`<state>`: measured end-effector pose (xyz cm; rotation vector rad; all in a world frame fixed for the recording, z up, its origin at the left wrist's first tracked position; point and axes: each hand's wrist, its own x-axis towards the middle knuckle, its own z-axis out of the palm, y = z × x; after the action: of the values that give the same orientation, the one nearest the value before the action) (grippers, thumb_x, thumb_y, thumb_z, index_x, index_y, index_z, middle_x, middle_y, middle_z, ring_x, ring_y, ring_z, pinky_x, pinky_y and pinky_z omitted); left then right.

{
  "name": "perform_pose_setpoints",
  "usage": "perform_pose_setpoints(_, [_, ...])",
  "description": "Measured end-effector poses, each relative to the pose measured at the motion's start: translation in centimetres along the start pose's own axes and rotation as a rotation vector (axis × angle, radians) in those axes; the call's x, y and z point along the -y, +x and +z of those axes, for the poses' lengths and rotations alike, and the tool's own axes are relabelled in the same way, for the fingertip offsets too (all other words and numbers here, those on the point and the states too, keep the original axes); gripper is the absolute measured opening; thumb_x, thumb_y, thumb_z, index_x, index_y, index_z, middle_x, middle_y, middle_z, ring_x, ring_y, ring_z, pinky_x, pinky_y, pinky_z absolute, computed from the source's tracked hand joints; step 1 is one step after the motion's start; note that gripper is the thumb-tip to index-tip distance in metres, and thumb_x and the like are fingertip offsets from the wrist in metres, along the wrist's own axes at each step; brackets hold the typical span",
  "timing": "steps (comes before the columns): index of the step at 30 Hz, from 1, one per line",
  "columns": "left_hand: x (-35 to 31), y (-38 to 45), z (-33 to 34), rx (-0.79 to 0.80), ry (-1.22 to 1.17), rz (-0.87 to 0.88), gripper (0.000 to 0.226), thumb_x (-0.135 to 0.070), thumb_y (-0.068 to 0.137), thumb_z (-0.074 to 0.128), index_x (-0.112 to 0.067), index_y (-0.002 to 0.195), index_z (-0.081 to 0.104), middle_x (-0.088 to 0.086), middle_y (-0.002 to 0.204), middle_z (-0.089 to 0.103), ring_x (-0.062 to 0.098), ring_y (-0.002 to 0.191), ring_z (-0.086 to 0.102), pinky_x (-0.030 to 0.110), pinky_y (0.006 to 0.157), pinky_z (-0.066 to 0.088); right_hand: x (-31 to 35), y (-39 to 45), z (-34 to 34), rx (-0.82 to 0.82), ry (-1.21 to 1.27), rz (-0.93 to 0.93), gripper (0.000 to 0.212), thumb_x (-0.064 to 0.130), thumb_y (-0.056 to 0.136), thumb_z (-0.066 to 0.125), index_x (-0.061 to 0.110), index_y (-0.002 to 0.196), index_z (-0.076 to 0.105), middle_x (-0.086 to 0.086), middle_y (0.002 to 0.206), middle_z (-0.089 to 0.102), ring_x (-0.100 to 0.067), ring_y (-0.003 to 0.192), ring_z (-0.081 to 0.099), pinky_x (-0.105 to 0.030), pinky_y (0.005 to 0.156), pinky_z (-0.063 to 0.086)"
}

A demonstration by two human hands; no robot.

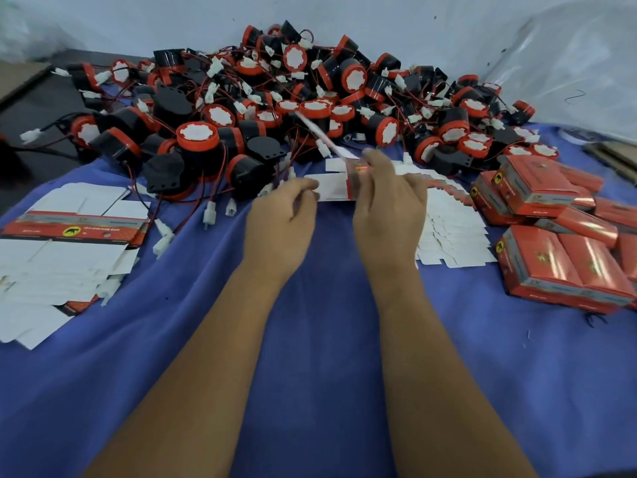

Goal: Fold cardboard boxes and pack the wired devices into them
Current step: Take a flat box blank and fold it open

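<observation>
Both forearms reach forward side by side over the desk (pixel 310 339), backs of the hands up. The left hand (pixel 279 222) has its fingers curled, and its fingertips pinch the near left edge of a flat, unfolded box blank (pixel 336 188). The right hand (pixel 389 205) grips the same blank from the right, fingers wrapped over its red printed side. One flap of the blank tilts up and away from the hands, blurred.

Just beyond the hands lies a big heap of wired devices (pixel 275 108), black bodies with red rims, white faces and white plug ends on thin wires. To the left of the left hand lies a spread of flat blanks (pixel 69 250), mostly white side up. Just right of the right hand is another stack of white blanks (pixel 451 232), and farther right a cluster of folded red boxes (pixel 558 229).

A blue cloth covers the desk. A pale wall (pixel 396 22) stands behind the heap, with clear plastic sheeting (pixel 568 70) at the far right.
</observation>
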<state>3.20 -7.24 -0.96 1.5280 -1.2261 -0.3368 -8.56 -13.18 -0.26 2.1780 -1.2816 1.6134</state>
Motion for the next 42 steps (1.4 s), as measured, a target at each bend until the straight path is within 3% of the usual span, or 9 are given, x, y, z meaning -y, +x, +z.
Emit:
perform_pose_setpoints(5, [-0.5,0.9,0.7,0.016,-0.748,-0.385,0.022,-0.023,0.102,0.047,-0.019,0.099,0.069,0.000,0.092,0.074,0.014,0.086,0.070,0.033,0.075,0.058,2.2,-1.0,0.6,0.249,0.259,-0.141,0.019,0.003,0.084,0.065,0.008,0.101,0.072,-0.003,0.071,0.070,-0.017,0.070,0.058,-0.036,0.076,0.049])
perform_pose_setpoints(11, [2.1,2.1,-1.1,-0.386,-0.320,-0.330,0.029,-0.013,0.096,0.058,-0.030,0.073,0.059,0.006,0.080,0.061,0.017,0.076,0.052,0.040,0.072,0.048,2.0,-1.5,1.1,0.395,0.238,0.054,0.025,0.006,0.090,0.055,0.010,0.111,0.068,-0.001,0.110,0.069,-0.023,0.101,0.059,-0.034,0.095,0.042])
perform_pose_setpoints(14, [2.1,2.3,-1.4,-0.408,-0.317,-0.340,0.031,-0.015,0.094,0.062,-0.033,0.069,0.061,0.002,0.075,0.063,0.017,0.075,0.056,0.048,0.077,0.056,0.5,-1.1,1.2,0.554,0.001,0.104,0.031,0.015,0.093,0.050,0.019,0.121,0.064,0.004,0.123,0.065,-0.017,0.119,0.052,-0.031,0.112,0.019])
perform_pose_setpoints(19, [1.9,2.2,-1.3,-0.372,-0.388,-0.344,0.027,-0.014,0.095,0.063,-0.033,0.076,0.068,-0.013,0.073,0.070,0.012,0.078,0.069,0.048,0.072,0.062,-1.3,-0.9,1.2,0.753,-0.420,0.297,0.053,0.028,0.097,0.037,0.017,0.149,0.036,-0.002,0.161,0.025,-0.019,0.151,0.010,-0.055,0.115,-0.015])
perform_pose_setpoints(22, [2.0,2.2,-1.2,-0.363,-0.422,-0.339,0.022,-0.016,0.096,0.062,-0.033,0.084,0.070,-0.016,0.077,0.073,0.007,0.080,0.071,0.043,0.075,0.062,-1.7,-0.5,0.6,0.582,-0.237,0.382,0.062,0.026,0.097,0.043,0.013,0.154,0.024,-0.006,0.162,0.021,-0.020,0.151,0.009,-0.051,0.121,-0.003])
perform_pose_setpoints(27, [1.8,2.1,-1.4,-0.283,-0.439,-0.299,0.023,-0.012,0.101,0.051,-0.026,0.111,0.066,-0.011,0.090,0.074,0.011,0.092,0.071,0.033,0.074,0.059,0.8,-0.6,-0.1,0.428,0.771,0.558,0.065,0.009,0.088,0.058,0.027,0.147,0.038,0.016,0.143,0.048,0.000,0.131,0.044,-0.029,0.109,0.042])
perform_pose_setpoints(33, [1.7,1.7,-1.0,-0.050,-0.306,-0.148,0.056,-0.008,0.081,0.075,-0.020,0.130,0.049,-0.006,0.123,0.065,0.000,0.110,0.062,0.021,0.094,0.052,1.2,-0.6,0.6,0.399,0.741,0.463,0.068,0.009,0.080,0.073,0.039,0.132,0.041,0.045,0.113,0.050,0.028,0.109,0.043,0.006,0.086,0.032])
perform_pose_setpoints(36, [1.9,1.7,-0.6,-0.041,-0.247,-0.093,0.069,-0.009,0.075,0.082,-0.035,0.126,0.043,-0.010,0.124,0.060,-0.009,0.109,0.059,0.008,0.086,0.048,1.0,-0.7,1.0,0.442,0.713,0.469,0.092,0.009,0.079,0.076,0.019,0.154,0.025,0.026,0.133,0.043,0.020,0.119,0.038,0.005,0.093,0.029])
perform_pose_setpoints(42, [1.8,1.8,-0.8,-0.079,-0.238,-0.184,0.082,-0.028,0.076,0.060,-0.022,0.152,0.031,-0.033,0.109,0.060,-0.021,0.099,0.053,0.005,0.083,0.045,0.6,-1.0,1.1,0.467,0.673,0.400,0.099,0.017,0.080,0.078,0.023,0.156,0.015,0.016,0.145,0.044,0.003,0.134,0.039,-0.007,0.106,0.033])
